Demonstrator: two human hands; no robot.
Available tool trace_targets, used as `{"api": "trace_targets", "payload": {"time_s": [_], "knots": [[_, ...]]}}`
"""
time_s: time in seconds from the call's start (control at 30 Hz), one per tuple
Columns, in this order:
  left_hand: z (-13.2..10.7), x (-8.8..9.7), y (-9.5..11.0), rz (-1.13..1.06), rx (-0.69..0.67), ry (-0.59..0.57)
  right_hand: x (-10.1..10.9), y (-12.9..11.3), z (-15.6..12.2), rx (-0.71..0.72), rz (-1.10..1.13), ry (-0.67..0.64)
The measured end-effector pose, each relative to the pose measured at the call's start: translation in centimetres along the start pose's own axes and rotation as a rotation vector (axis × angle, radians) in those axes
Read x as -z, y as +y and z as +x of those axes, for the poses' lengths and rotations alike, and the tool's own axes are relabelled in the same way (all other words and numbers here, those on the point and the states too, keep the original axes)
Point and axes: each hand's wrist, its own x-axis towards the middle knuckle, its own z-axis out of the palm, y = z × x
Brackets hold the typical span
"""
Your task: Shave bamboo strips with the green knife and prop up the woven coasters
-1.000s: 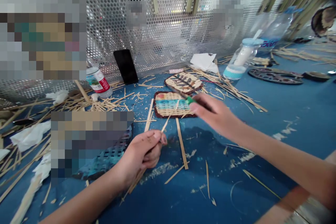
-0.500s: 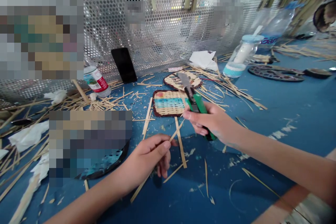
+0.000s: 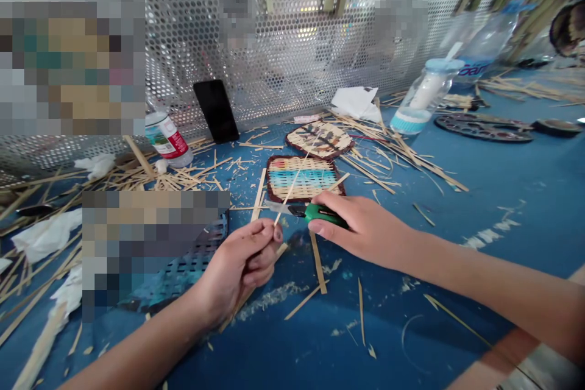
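My left hand (image 3: 242,265) is closed in a pinch on a thin bamboo strip (image 3: 292,186) that rises from my fingers towards the woven mats. My right hand (image 3: 361,228) grips a green utility knife (image 3: 315,213), its blade pointing left and meeting the strip just above my left thumb. Behind the hands lies a rectangular woven mat (image 3: 301,178) with blue and pale bands. A second, rounder woven mat (image 3: 320,139) sits beyond it.
Bamboo strips and shavings litter the blue table (image 3: 503,195). A dark woven piece (image 3: 192,262) lies left of my left hand. A black phone (image 3: 216,111) leans on the perforated metal screen, beside a red-labelled bottle (image 3: 167,140). A glue bottle (image 3: 423,100) stands at back right.
My right hand has swung the knife down and left, so the blade now lies against the strip. My left hand has tipped the strip more upright.
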Motion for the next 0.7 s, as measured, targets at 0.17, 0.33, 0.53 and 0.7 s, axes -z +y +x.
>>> {"api": "trace_targets", "payload": {"time_s": [0.17, 0.33, 0.53, 0.7], "knots": [[0.1, 0.1, 0.1, -0.009, 0.018, -0.011, 0.3, -0.3, -0.1, 0.001, -0.107, 0.056], [0.3, -0.1, 0.3, 0.018, -0.016, 0.049, 0.3, -0.2, -0.1, -0.037, -0.191, 0.127], [0.0, -0.3, 0.5, 0.024, -0.018, 0.055, -0.2, 0.4, 0.0, 0.033, -0.213, 0.247], [0.0, -0.2, 0.7, 0.015, -0.029, 0.039, -0.8, 0.2, 0.2, 0.074, -0.189, 0.310]]}}
